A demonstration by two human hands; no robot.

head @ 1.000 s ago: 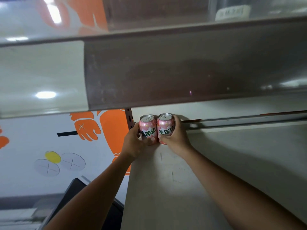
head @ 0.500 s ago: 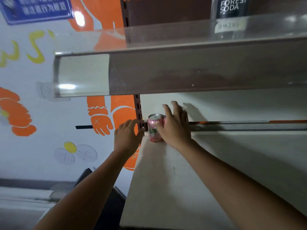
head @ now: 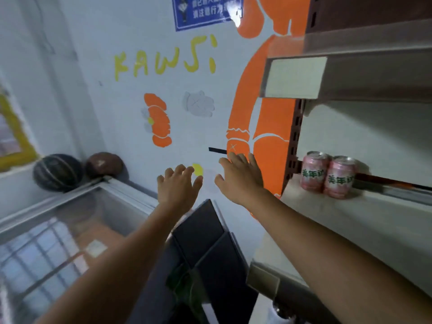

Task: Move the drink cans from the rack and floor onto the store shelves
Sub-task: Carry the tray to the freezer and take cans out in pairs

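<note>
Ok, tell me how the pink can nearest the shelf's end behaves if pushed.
Upright on the smooth shelf, the can would probably slide before tipping. Knocked over, its round body would likely roll. It touches a second can, so a sideways push probably shifts both.

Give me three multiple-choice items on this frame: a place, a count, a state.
1. Where do the pink cans stand? A) on the freezer lid B) back left corner of the shelf C) on the floor
2. How many pink cans show? A) one B) two C) four
3. What do the left hand and right hand hold? A) nothing B) a can each C) a ball
Key: 1 B, beside the slotted upright; 2 B, two tops side by side; 3 A, both spread, empty.
</note>
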